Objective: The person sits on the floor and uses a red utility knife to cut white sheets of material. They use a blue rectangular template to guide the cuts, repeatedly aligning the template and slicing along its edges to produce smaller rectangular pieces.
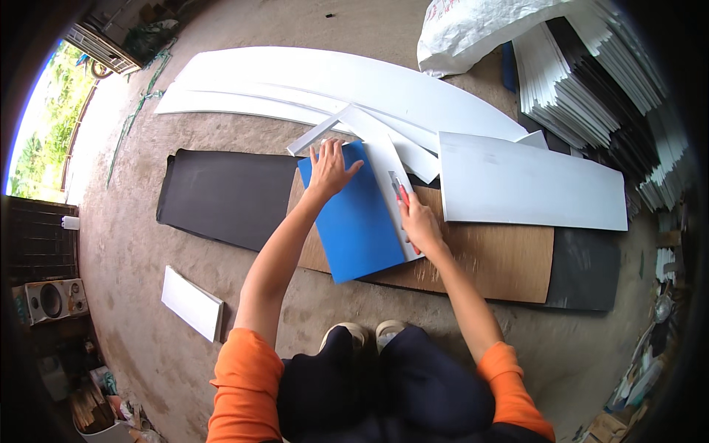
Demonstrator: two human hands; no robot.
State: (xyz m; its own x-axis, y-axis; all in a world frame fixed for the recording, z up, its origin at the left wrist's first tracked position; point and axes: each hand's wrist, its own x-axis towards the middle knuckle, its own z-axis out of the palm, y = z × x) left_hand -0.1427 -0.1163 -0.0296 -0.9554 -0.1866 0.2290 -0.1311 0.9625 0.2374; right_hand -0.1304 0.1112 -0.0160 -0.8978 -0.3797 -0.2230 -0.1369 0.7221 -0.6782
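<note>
My left hand (332, 171) lies with spread fingers on the upper part of a blue rectangular sheet (360, 225), pressing it down. In my right hand (421, 227) is a red utility knife (403, 194), its front end over a white strip of board (380, 161) along the blue sheet's right edge. Whether the blade touches the board is too small to tell. Beneath the sheet and strip is a brown wooden board (502, 258), which rests on dark sheets (229, 193).
Large white sheets (295, 70) and narrow offcuts (321, 131) lie beyond. A white panel (532, 181) overlaps the wooden board at right. Stacked sheets (565, 92) and a white sack (480, 33) stand far right. Small white boards (192, 301) lie left; a speaker (55, 300) sits by the wall.
</note>
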